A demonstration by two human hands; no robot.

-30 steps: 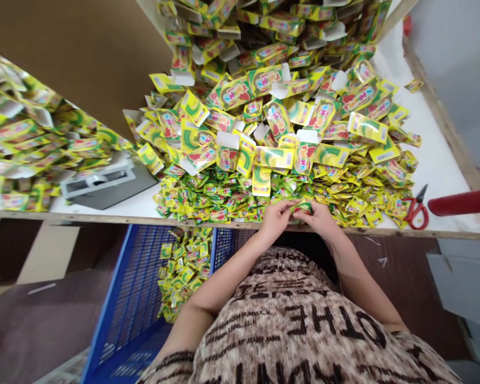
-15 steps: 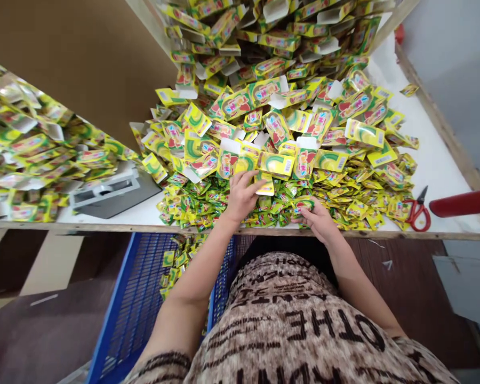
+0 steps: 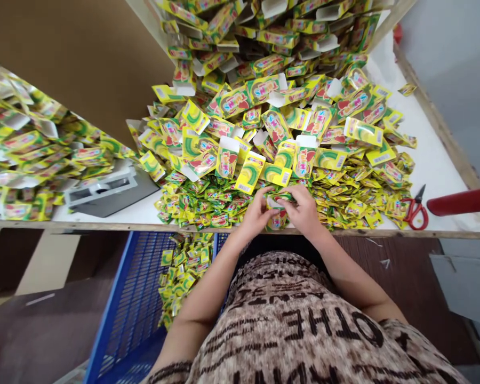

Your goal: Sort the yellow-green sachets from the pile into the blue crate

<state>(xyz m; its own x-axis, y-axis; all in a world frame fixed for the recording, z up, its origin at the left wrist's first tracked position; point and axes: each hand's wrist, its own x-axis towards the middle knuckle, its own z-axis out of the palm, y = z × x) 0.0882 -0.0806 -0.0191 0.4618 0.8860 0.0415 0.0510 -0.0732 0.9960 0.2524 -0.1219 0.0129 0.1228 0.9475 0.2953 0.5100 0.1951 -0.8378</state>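
Both hands meet over the table's front edge around one small yellow-green box (image 3: 279, 198). My left hand (image 3: 260, 212) pinches its left side, and my right hand (image 3: 302, 210) grips its right side, thumb across it. Fingers partly cover the box. Beneath and beside the hands lie small green candy packets (image 3: 220, 208), with yellow packets (image 3: 356, 200) to the right. Just beyond the hands, flat-looking yellow boxes (image 3: 250, 173) rest on a heap of printed boxes (image 3: 272, 125), several with white flaps open.
Red-handled scissors (image 3: 416, 213) and a red bar (image 3: 460, 201) are at the right. A grey metal holder (image 3: 104, 192) sits at the left, near a brown cardboard panel (image 3: 84, 64). Below the edge is a blue crate (image 3: 120, 298) with yellow boxes (image 3: 184, 266) in it.
My left hand has moved right and down from the box heap, and my right hand has moved left. They now meet at the small box. A yellow box now stands out left of them.
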